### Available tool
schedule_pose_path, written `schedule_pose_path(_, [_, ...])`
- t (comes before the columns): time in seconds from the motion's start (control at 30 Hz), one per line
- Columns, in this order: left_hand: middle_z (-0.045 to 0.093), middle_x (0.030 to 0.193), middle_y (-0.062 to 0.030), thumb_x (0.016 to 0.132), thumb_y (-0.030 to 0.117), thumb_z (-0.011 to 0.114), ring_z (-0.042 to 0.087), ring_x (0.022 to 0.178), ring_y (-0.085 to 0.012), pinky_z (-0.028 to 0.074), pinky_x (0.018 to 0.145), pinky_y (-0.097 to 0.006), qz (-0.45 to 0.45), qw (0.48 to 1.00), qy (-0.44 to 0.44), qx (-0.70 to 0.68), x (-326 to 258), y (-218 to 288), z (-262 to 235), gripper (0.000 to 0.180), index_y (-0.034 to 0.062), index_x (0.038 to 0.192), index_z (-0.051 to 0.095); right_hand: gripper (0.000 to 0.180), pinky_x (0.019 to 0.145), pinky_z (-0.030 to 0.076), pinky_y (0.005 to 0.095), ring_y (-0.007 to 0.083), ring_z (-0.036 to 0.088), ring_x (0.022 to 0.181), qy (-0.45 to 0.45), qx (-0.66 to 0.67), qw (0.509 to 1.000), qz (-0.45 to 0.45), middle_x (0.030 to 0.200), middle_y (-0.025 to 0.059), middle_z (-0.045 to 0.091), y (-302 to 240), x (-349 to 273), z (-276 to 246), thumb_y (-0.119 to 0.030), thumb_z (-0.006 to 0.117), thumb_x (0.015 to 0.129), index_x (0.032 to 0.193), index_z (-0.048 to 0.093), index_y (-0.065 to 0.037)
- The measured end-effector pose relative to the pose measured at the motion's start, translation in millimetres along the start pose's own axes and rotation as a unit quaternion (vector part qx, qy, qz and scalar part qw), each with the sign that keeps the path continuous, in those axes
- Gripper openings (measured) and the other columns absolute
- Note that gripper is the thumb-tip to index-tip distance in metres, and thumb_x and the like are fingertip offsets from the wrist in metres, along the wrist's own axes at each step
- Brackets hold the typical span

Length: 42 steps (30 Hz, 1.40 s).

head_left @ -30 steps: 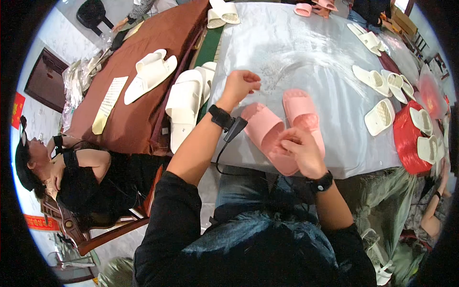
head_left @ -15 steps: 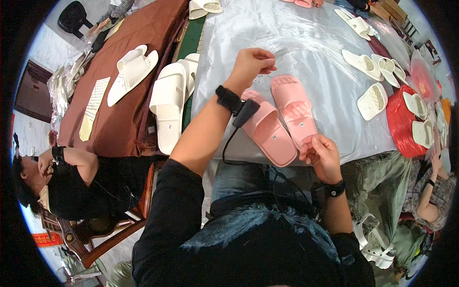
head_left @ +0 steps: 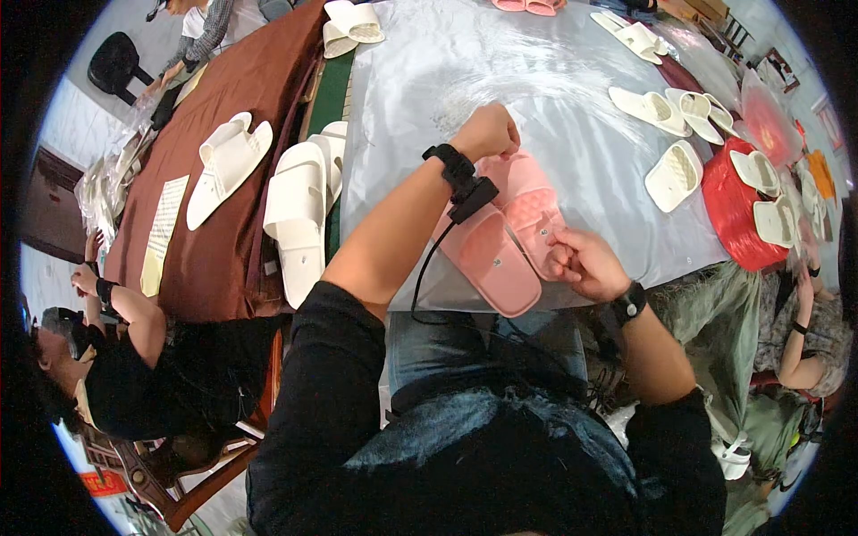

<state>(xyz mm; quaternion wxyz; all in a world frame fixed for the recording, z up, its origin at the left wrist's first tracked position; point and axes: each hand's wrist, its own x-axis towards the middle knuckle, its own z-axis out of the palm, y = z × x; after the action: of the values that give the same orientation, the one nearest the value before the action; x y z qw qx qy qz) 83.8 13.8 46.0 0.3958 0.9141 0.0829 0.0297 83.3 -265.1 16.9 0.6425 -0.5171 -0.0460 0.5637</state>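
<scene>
Two pink slippers lie side by side on the grey sheeted table in front of me, the left slipper (head_left: 500,259) nearer and the right slipper (head_left: 536,214) pressed against its side. My left hand (head_left: 489,134) is closed at the far end of the right slipper, its fingertips at that slipper's edge. My left forearm and the black device strapped to its wrist hide part of the left slipper. Beside the right slipper's heel is my right hand (head_left: 590,263), fingers curled and closed. Whatever lies between those fingers cannot be made out.
White slippers (head_left: 299,205) stand to the left, another pair (head_left: 231,165) on brown cloth. More white slippers (head_left: 675,174) lie at the right, beside a red roll (head_left: 737,214). A black cable (head_left: 422,277) hangs from my left wrist. People sit at both sides.
My left hand has come down to the far edge of the right slipper, its fingers closing there. The right slipper now sits tight against the left one. The view has shifted slightly.
</scene>
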Motion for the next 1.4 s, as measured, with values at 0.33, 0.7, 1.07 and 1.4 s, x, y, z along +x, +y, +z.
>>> schedule_pose_path(0.33, [0.065, 0.061, -0.0074, 0.071, 0.012, 0.076, 0.056, 0.050, -0.0117, 0.045, 0.048, -0.025, -0.046, 0.996, -0.023, -0.075, -4, -10, 4, 0.019, -0.0046, 0.080, 0.072, 0.015, 0.044, 0.037, 0.0242, 0.0153, 0.057, 0.060, 0.018, 0.000, 1.000, -0.003, 0.070, 0.0021, 0.055, -18, 59, 16, -0.020, 0.049, 0.099, 0.099, 0.055, -0.006])
schedule_pose_path(0.7, [0.060, 0.061, -0.0032, 0.077, 0.010, 0.073, 0.049, 0.049, -0.0093, 0.038, 0.044, -0.025, -0.108, 0.975, -0.094, -0.169, 15, -22, 4, 0.016, -0.0032, 0.086, 0.072, 0.014, 0.045, 0.040, 0.0238, 0.0195, 0.060, 0.062, 0.040, -0.009, 0.999, -0.002, 0.072, 0.0063, 0.058, -19, 61, 31, -0.021, 0.049, 0.099, 0.103, 0.050, -0.007])
schedule_pose_path(1.07, [0.062, 0.062, -0.0034, 0.072, 0.010, 0.073, 0.051, 0.053, -0.0104, 0.042, 0.046, -0.026, -0.109, 0.985, -0.129, -0.044, 42, -13, 10, 0.013, 0.0023, 0.082, 0.074, 0.013, 0.046, 0.042, 0.0252, 0.0235, 0.062, 0.063, 0.062, 0.018, 0.998, -0.016, 0.075, 0.0093, 0.060, -18, 66, 34, -0.015, 0.045, 0.098, 0.107, 0.049, -0.006])
schedule_pose_path(1.4, [0.062, 0.062, -0.0052, 0.073, 0.022, 0.078, 0.051, 0.050, -0.0122, 0.040, 0.044, -0.029, -0.129, 0.983, -0.129, -0.029, 47, -9, 9, 0.023, 0.0024, 0.084, 0.074, 0.021, 0.042, 0.042, 0.0271, 0.0247, 0.062, 0.058, 0.078, 0.035, 0.995, -0.043, 0.074, 0.0103, 0.057, -11, 72, 37, -0.012, 0.040, 0.097, 0.111, 0.048, 0.002])
